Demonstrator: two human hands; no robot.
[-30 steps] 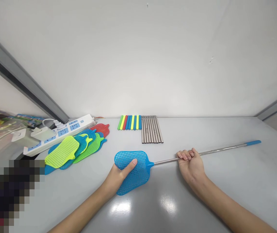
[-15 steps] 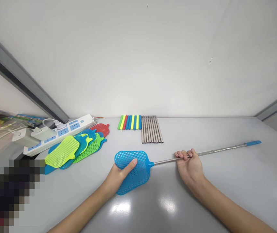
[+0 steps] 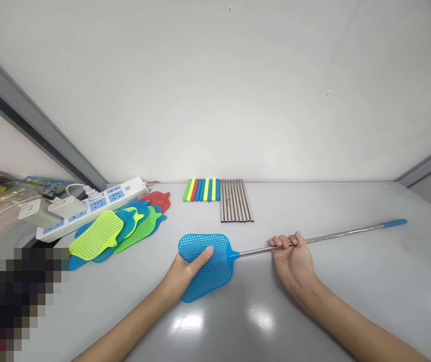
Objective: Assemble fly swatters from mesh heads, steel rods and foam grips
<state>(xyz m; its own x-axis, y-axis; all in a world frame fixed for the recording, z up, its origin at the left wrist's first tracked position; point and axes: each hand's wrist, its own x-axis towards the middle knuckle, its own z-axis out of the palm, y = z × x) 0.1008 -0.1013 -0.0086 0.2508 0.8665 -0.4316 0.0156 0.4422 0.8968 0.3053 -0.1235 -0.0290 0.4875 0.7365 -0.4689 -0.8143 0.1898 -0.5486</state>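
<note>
A blue fly swatter with a long metal rod lies across the front of the view, its blue grip at the far right end. My left hand pinches the perforated head, thumb on top and fingers hidden beneath. Palm up, my right hand has its fingers curled round the metal rod, not far from the head. Behind the swatter lie a row of coloured grips in green, yellow, red and blue, and beside them a row of metal rods.
At the left is an overlapping pile of swatter heads in yellow, blue, green and red. It lies against a white power strip with plugged-in adapters. A white wall closes off the back of the grey table.
My right hand has slid slightly left along the rod, towards the swatter head. My left hand keeps its hold and has hardly moved.
</note>
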